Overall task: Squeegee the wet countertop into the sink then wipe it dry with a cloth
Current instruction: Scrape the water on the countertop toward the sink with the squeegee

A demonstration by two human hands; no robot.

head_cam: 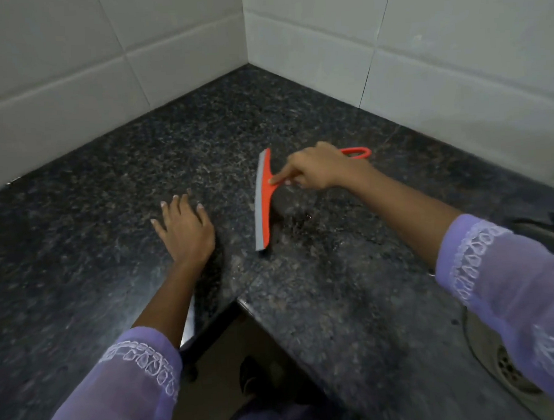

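The right hand (315,171) grips the handle of the orange plastic squeegee (264,199), whose grey rubber blade rests on the dark speckled granite countertop (93,219). Just left of the blade, the left hand (185,230) lies flat and spread, grasping nothing. The steel sink (508,371) sits below the right forearm.

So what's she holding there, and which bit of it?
The right hand grips the orange squeegee by its handle, near the blade. The left hand holds nothing, resting flat.

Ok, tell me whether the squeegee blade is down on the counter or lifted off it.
Down. The squeegee blade's grey edge sits on the dark countertop, the right hand gripping its handle, forefinger along the neck.
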